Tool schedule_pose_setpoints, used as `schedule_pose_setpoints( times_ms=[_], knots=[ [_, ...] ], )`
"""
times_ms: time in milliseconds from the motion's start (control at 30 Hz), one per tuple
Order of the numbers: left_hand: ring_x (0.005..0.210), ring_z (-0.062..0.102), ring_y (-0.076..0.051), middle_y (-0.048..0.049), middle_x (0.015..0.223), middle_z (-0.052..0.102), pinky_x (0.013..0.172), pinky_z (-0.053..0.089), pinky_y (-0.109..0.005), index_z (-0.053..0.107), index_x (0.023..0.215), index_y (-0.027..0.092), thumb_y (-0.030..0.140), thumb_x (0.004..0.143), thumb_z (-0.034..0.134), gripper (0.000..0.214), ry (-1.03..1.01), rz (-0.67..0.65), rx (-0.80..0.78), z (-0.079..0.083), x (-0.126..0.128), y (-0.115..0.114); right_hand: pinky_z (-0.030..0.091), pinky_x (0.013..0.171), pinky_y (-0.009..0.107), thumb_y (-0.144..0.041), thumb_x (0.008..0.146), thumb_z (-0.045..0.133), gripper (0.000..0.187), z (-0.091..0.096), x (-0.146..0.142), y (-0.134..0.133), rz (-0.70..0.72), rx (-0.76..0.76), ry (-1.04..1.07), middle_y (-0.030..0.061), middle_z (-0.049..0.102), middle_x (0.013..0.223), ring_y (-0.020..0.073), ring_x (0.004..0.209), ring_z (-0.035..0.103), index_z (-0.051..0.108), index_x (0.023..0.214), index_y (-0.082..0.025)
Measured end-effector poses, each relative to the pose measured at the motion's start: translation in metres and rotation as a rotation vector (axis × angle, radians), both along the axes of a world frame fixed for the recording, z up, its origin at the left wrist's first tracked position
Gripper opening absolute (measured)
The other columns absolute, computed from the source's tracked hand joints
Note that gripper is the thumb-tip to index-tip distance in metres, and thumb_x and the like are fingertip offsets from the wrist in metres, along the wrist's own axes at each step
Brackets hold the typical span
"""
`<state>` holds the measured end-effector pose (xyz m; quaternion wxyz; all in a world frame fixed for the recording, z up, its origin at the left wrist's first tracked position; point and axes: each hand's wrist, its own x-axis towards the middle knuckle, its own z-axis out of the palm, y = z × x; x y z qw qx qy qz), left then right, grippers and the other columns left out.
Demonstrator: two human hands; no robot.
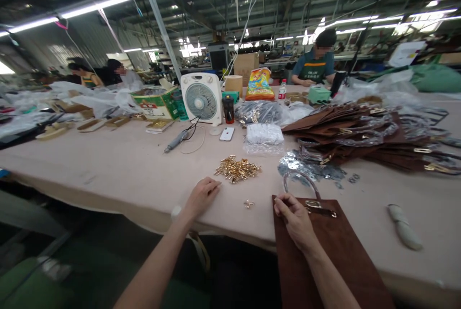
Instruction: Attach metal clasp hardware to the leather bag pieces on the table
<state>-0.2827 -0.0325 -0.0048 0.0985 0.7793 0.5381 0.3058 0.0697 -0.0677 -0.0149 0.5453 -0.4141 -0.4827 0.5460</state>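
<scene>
Brown bag (334,251), one: at the front of the tabletop (144,169), right of centre, upper part lying flat, lower part running past the edge towards the wearer. Fitted with an arched handle (312,183), wrapped in what seems clear film, and a gold metal plate (313,204) on a short strap. Handling, judged by eye: light, limp to moderately stiff, the face probably easily scuffed, the film likely slippery; best held by the top edge or a side, clear of the metal. Right hand (293,217), one: over the bag's upper left corner, fingers curled and thumb near the forefinger, a nearly closed grip — whether anything is pinched, cannot tell. Left hand (203,197), one: on the tabletop, loosely curled, fingertips just beside the heap of gold fittings (237,169); contents of its grip, if any, cannot be told. Fittings: small, hard, smooth, apt to roll — best taken singly between fingertips. Loose fittings (248,204), a few: between heap and bag, apart from both.
</scene>
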Motion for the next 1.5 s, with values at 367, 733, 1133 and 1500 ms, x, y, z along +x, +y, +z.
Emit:
schedule_pose_setpoints(
  times_ms=[367,733,1133,1500],
  knots=[
    [0.103,0.063,-0.022,-0.0118,0.138,0.055,0.098,0.056,-0.041,0.049,0.148,0.025,0.041,0.088,0.079,0.070,-0.072,-0.009,-0.017,0.013,0.089,-0.039,0.045,0.061,0.027,-0.057,0.085,0.080,0.040,-0.002,0.003,-0.001,-0.003,0.008,-0.013,-0.0003,0.059,0.071,0.0166,0.066,0.054,0.068,0.098,-0.021],
    [0.095,0.068,-0.018,-0.0068,0.113,0.064,0.086,0.062,-0.032,0.068,0.120,0.023,0.024,0.097,0.066,0.023,-0.618,-0.081,-0.057,0.003,0.179,-0.043,0.060,0.085,0.032,-0.045,0.079,0.090,0.029,0.002,0.002,-0.003,-0.100,-0.055,0.310,0.0041,0.071,0.110,0.0189,0.095,0.069,0.076,0.096,-0.025],
    [0.107,0.070,-0.021,-0.0081,0.115,0.068,0.092,0.065,-0.033,0.076,0.114,0.024,0.025,0.091,0.074,0.023,-0.974,-0.104,-0.086,-0.010,0.226,-0.040,0.050,0.115,0.040,-0.041,0.081,0.088,0.031,-0.003,0.006,0.001,-0.075,-0.143,0.438,0.0054,0.072,0.127,0.0221,0.123,0.066,0.078,0.107,-0.026],
    [0.101,0.071,-0.021,-0.0080,0.110,0.068,0.084,0.067,-0.030,0.079,0.106,0.022,0.025,0.087,0.080,0.019,-1.058,-0.043,-0.081,-0.008,0.230,-0.041,0.043,0.119,0.045,-0.040,0.078,0.090,0.025,-0.003,0.003,0.001,-0.107,-0.131,0.391,0.0076,0.070,0.129,0.0240,0.123,0.064,0.078,0.091,-0.023]
  ],
)
